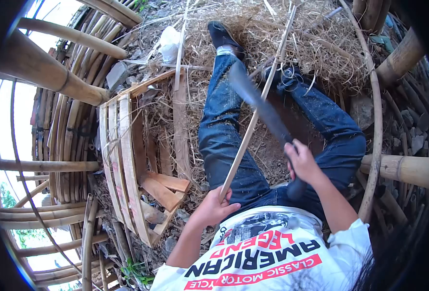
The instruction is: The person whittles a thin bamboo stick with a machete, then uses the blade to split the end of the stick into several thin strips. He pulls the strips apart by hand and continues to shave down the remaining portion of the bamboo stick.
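Note:
My left hand is closed around the lower end of a long bamboo strip, which runs up and away between my legs. In my right hand is the dark handle of a machete. Its broad blade points forward and to the left, and its far part is smeared by motion. Blade and strip cross in this view just ahead of my knees. The rounded butt of the handle shows below my right hand, over my lap.
A broken wooden crate lies to my left. Curly bamboo shavings cover the ground ahead, around my shoes. Bamboo poles are stacked at the left, and a thick bamboo post juts in from the right. A white plastic bag lies ahead left.

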